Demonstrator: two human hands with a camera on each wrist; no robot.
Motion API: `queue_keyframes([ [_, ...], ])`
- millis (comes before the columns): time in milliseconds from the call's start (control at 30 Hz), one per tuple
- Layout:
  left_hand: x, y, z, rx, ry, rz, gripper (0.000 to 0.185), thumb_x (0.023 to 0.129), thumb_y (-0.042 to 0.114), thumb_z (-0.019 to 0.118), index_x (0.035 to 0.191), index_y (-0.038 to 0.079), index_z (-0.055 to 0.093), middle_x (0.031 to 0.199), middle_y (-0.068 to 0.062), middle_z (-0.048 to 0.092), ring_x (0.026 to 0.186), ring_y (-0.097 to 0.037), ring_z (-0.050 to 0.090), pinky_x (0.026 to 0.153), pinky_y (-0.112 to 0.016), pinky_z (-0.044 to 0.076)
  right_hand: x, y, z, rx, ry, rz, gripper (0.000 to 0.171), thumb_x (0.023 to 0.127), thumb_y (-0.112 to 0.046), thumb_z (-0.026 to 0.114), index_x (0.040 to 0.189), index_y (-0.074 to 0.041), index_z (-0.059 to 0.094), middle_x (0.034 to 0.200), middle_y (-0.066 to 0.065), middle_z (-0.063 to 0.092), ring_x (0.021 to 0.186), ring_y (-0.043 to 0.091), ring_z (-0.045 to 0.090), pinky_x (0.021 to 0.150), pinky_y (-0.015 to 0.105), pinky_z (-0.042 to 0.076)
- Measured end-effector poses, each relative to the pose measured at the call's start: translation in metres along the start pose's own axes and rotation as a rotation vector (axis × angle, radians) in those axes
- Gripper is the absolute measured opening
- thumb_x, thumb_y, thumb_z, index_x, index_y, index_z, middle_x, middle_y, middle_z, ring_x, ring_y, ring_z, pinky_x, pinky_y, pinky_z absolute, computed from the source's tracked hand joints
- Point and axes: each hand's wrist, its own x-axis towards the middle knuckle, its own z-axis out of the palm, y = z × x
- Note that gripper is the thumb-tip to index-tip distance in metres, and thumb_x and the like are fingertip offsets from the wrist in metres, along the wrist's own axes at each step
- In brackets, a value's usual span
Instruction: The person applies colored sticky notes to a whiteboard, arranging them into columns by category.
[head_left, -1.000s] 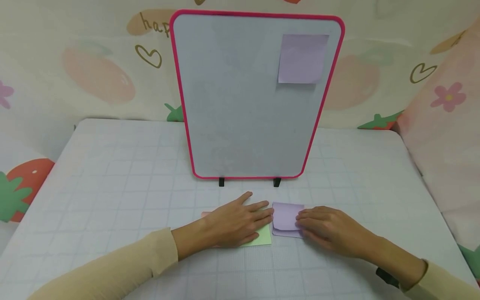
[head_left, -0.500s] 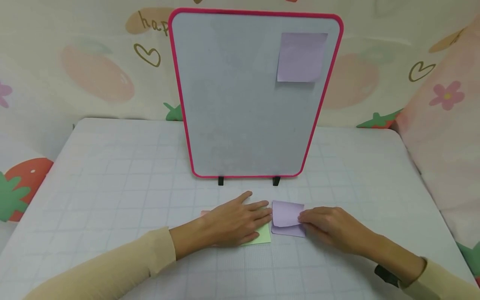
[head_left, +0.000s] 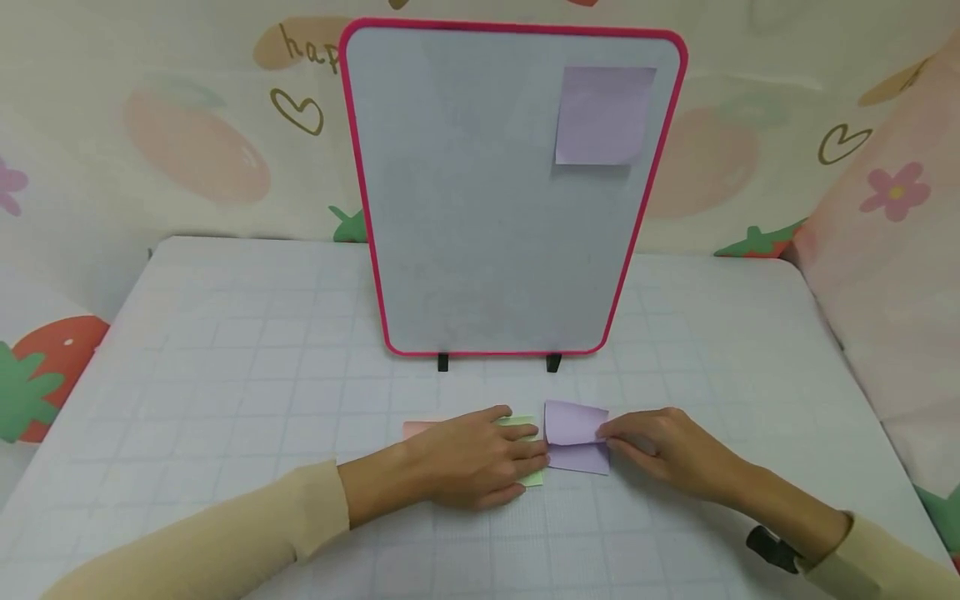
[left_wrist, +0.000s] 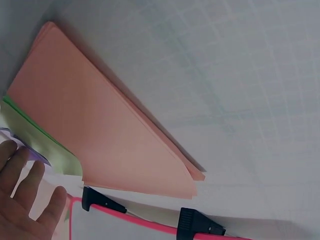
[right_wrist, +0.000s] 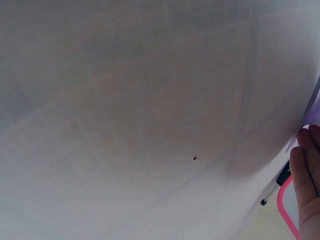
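Note:
My right hand (head_left: pixel 675 454) pinches the lower right corner of the top purple sticky note (head_left: pixel 573 422). That note's lower edge curls up off the purple pad (head_left: pixel 579 460) below it. My left hand (head_left: pixel 476 462) lies with fingers extended across the green sticky notes (head_left: pixel 534 478), its fingertips right at the purple pad's left edge. Farther left, the pink sticky notes (head_left: pixel 417 429) are partly covered by that hand in the head view. The left wrist view shows the pink stack (left_wrist: pixel 95 115) broadly, beside the green one (left_wrist: pixel 45 140). Only the right hand's fingers (right_wrist: pixel 306 170) show in the right wrist view.
A pink-rimmed whiteboard (head_left: pixel 480 208) stands behind the notes on black feet (head_left: pixel 442 362). One purple sticky note (head_left: pixel 606 115) hangs at its upper right. The white gridded table (head_left: pixel 247 333) spreads out on both sides, with a patterned cloth (head_left: pixel 195 150) behind.
The right hand has raised the top purple note's lower edge, showing more of the pad beneath. My left hand has slid slightly toward the table's near side.

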Motion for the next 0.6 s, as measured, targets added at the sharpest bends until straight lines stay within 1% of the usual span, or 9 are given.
queue_keyframes([
  [133,0.001,-0.001,0.002,0.009,-0.007,-0.005,0.049,0.104,0.043,0.04,0.147,0.022,0.051,0.149,0.007,0.05,0.139,-0.012,0.044,0.111,-0.039,0.038,0.001,0.0,0.0,0.006,0.001,-0.013,0.024,0.082,0.004,0.075,0.104,-0.004,0.075,0.103,0.002,0.075,0.094,0.016,0.072,0.078,0.038,0.059],
  [233,0.002,-0.001,0.004,-0.003,-0.007,-0.003,0.049,0.104,0.043,0.042,0.147,0.021,0.052,0.148,0.006,0.051,0.138,-0.013,0.044,0.11,-0.039,0.039,0.002,0.0,-0.001,0.007,-0.01,-0.011,0.024,0.083,0.003,0.075,0.105,-0.005,0.075,0.103,0.002,0.075,0.095,0.015,0.072,0.078,0.038,0.059],
  [433,0.004,0.0,0.007,0.001,0.013,0.003,0.05,0.103,0.044,0.042,0.145,0.02,0.054,0.146,0.005,0.053,0.138,-0.014,0.045,0.11,-0.039,0.039,0.006,0.0,-0.007,-0.033,0.003,-0.004,0.023,0.081,0.003,0.077,0.103,-0.004,0.076,0.101,0.002,0.076,0.093,0.017,0.073,0.076,0.037,0.06],
  [600,0.005,0.0,0.008,0.009,0.03,0.0,0.049,0.103,0.045,0.042,0.142,0.019,0.057,0.144,0.005,0.055,0.137,-0.014,0.045,0.11,-0.038,0.039,0.01,-0.002,-0.013,-0.071,0.013,0.04,0.023,0.081,0.002,0.078,0.103,-0.003,0.076,0.1,0.002,0.076,0.093,0.017,0.073,0.077,0.035,0.059],
])
